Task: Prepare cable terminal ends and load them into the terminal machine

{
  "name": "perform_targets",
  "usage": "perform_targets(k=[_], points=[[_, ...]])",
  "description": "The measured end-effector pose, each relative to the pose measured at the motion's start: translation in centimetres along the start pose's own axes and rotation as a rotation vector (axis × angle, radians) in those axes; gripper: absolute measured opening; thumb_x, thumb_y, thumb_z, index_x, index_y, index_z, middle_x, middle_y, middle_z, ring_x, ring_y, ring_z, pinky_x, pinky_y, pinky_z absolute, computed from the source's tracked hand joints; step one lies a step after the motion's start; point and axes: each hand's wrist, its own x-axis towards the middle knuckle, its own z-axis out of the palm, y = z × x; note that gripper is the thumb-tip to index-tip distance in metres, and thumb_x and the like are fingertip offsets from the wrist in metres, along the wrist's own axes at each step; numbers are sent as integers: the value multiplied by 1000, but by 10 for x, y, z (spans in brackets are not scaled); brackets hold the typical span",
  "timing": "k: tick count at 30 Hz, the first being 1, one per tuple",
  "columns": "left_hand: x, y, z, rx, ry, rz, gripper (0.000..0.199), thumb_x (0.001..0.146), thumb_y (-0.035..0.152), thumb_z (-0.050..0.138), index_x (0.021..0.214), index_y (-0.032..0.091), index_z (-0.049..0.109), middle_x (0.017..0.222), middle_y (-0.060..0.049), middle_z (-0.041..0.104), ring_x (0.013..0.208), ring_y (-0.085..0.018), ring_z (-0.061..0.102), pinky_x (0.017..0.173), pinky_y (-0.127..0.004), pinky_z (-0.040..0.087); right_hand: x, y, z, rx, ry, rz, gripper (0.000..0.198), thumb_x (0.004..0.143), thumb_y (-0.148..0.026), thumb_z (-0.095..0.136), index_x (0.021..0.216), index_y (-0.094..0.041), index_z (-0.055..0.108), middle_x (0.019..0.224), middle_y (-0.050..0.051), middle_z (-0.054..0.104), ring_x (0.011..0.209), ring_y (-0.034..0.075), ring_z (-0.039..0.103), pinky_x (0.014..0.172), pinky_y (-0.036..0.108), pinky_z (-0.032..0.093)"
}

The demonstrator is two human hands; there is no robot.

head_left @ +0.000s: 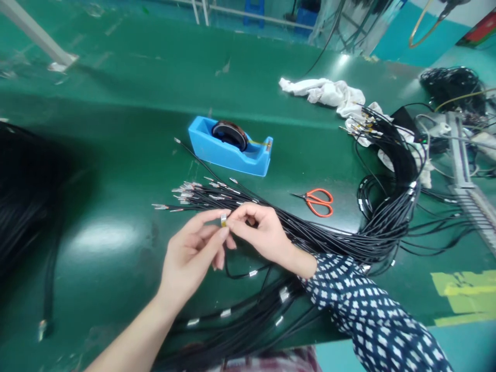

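Between the fingertips of my left hand (194,248) is a small silver cable connector (223,219) with a bit of amber tape on it. Thumb and index finger of my right hand (261,230) pinch together at the same connector from the right, hiding part of it. Just below my hands a black cable (236,276) with a white label loops down. Behind them lies a bundle of black cables (313,225), its silver-tipped ends fanned out to the left. Farther back stands a blue tape dispenser (228,154) holding a roll of amber tape (230,135).
Orange-handled snips (320,202) lie right of the dispenser. More black cables (248,320) run along the near edge, and a dark cable mass (27,196) sits at far left. White cloths (333,93) and a grey metal arm (461,155) are at right on the green table (116,170).
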Motion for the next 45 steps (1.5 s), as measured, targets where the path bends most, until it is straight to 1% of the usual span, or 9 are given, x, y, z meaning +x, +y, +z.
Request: perform_targets(k=[7,15,22,29,32,36,39,43,45], points=[[0,0,2,32,13,-15,32,89,28,64,118,18,56,66,2,66,42,-9,56,42,-19,46,-2,2,1,29,3,-25,16,86,-28,68,78,-15,66,62,-2,61,56,9,49,56,23,39],[0,0,0,36,5,-13,31,89,29,63,118,19,56,66,2,66,42,-9,55,42,-19,46,-3,1,1,9,-8,-14,21,87,-34,67,78,-15,65,62,-2,60,57,10,52,57,24,40],[2,-1,0,27,-1,-8,32,89,28,63,118,18,55,65,2,66,42,-9,55,41,-19,46,-3,-1,1,-28,34,-78,14,85,-26,67,77,-15,67,64,-1,62,58,9,51,57,23,42],[1,0,0,35,0,-19,32,89,29,63,118,18,56,65,2,66,41,-9,55,41,-19,46,-3,0,2,-60,49,-77,13,85,-26,68,77,-16,67,64,-2,62,58,9,51,57,22,43],[1,-2,1,14,-2,-3,31,89,31,64,117,19,57,65,2,65,41,-9,55,41,-19,45,-3,1,2,-79,55,-70,12,85,-25,67,77,-16,68,65,-1,63,58,9,52,57,22,43],[2,-7,2,2,50,24,26,88,32,65,110,19,60,61,3,64,39,-9,53,38,-19,41,-4,1,3,-99,40,-80,9,84,-21,66,77,-16,68,67,-1,64,61,10,53,59,22,43],[2,-10,2,-17,72,32,26,89,34,63,109,17,62,61,2,63,38,-9,52,37,-20,40,-4,-1,3,-97,40,-70,14,85,-25,66,74,-16,66,64,-1,62,59,10,51,58,23,43],[3,-11,0,-60,34,10,28,92,34,59,114,17,62,65,1,64,43,-9,52,41,-20,42,-4,-4,3,-80,43,-68,18,85,-29,67,73,-17,66,64,-1,62,58,10,50,57,23,43],[4,-9,-1,-97,0,-42,27,90,33,63,113,20,58,66,2,64,44,-8,51,42,-19,40,-3,-4,3,-71,49,-75,16,85,-28,67,73,-17,67,65,-1,63,59,10,51,58,24,43]])
